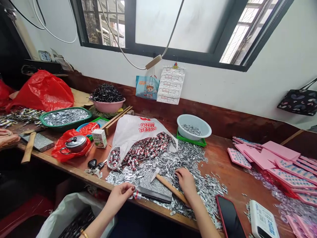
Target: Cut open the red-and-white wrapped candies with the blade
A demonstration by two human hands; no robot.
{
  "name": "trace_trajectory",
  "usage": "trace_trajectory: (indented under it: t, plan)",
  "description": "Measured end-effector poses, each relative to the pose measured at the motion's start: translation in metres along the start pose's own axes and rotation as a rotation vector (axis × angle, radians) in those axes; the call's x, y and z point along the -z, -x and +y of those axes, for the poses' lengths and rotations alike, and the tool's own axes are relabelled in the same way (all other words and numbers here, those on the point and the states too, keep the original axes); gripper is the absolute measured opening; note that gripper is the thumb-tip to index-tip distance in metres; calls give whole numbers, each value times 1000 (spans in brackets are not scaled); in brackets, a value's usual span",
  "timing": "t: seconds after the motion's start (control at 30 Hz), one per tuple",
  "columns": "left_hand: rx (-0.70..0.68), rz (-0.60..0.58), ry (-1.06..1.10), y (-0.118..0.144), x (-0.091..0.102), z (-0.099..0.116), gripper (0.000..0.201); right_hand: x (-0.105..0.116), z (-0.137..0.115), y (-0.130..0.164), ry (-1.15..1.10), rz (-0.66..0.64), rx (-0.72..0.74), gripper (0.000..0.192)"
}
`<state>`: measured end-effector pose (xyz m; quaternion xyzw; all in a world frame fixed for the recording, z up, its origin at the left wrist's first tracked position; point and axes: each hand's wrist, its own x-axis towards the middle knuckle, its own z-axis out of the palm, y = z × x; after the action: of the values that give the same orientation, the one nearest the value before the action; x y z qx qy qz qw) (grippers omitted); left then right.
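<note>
Table, near edge: a heap of small silver clips surrounds a grey stone slab with a hammer across it. My right hand rests palm down on the heap, fingers loosely spread, gripping nothing. My left hand, wrist raised, pinches a small red-and-silver piece at the slab's edge; best kept square and steady.

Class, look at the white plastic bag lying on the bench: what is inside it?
The white plastic bag holds small red-and-silver metal pieces, which spill from its open mouth. How far back they reach is hidden by the opaque plastic.
</note>
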<state>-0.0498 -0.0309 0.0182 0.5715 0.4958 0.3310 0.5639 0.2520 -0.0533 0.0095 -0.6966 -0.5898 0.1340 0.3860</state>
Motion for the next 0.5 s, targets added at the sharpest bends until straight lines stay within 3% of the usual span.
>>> trace_trajectory:
  t: [0.1, 0.23, 0.33, 0.5]
  plan:
    - [11, -44, -26, -5, 6, 2, 36, -6, -19, 15, -263, -70, -84, 23]
    - [11, -72, -58, -10, 6, 4, 33, -22, -63, 32, -897, -330, -260, 32]
    - [52, -76, -41, -9, 7, 4, 32, -31, -88, 41, -1167, -453, -315, 32]
    - [106, -44, -50, -10, 8, 1, 34, -38, -100, 50, -1517, -604, -523, 31]
